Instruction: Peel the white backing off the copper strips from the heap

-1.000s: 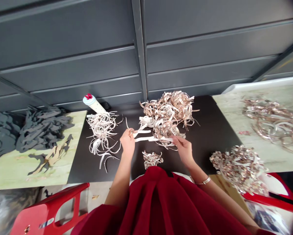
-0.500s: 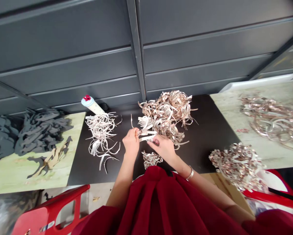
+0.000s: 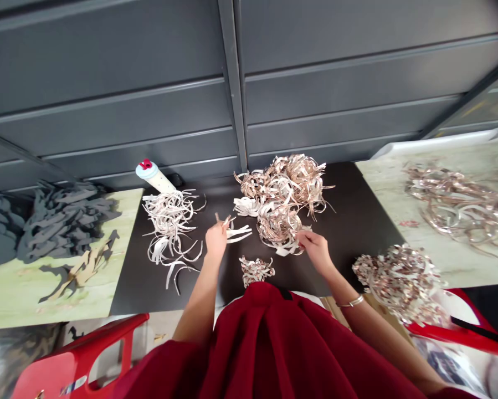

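My left hand (image 3: 216, 239) pinches a thin pale strip (image 3: 225, 221) over the black tabletop (image 3: 348, 238). Short white strips (image 3: 239, 233) lie just right of those fingers. My right hand (image 3: 315, 250) holds a pale strip end (image 3: 291, 249) at the front edge of a large heap of rose-gold curled strips (image 3: 282, 191). A tangle of white curled strips (image 3: 169, 227) sits left of my left hand. Between my hands and nearer me lies a small bunch of short strips (image 3: 256, 270). A bracelet (image 3: 352, 301) circles my right wrist.
A bottle with a red cap (image 3: 153, 176) stands at the back left. Boards on both sides hold grey cut shapes (image 3: 66, 224) and metallic curls (image 3: 452, 202). A shredded heap (image 3: 400, 282) lies at front right. Red chairs (image 3: 82, 360) stand below the table edge.
My hands have drawn apart, the right moving rightward to the heap's front edge. The long strip once stretched between them no longer shows, and short white strips lie by my left hand.
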The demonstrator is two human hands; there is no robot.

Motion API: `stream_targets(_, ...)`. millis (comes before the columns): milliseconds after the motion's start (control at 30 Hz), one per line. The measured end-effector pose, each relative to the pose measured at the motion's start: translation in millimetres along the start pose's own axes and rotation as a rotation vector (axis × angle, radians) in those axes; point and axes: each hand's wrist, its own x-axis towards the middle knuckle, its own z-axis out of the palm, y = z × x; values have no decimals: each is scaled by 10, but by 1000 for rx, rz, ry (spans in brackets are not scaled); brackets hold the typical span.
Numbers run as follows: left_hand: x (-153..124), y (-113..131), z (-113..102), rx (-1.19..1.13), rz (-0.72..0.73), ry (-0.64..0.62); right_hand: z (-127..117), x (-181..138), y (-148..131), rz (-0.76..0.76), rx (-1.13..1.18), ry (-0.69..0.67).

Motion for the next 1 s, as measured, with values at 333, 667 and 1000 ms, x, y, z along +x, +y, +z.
stream_targets(333, 151, 195, 534, -18, 95, -301, 901, -189, 240, 37, -342, -682)
stream_targets(667, 16, -154, 363, -127, -40, -236, 980, -227, 173, -162, -850, -810)
stream_targets(1000, -98, -1, 282, -395, -52, -343, 783, -11, -31, -364, -828, -750)
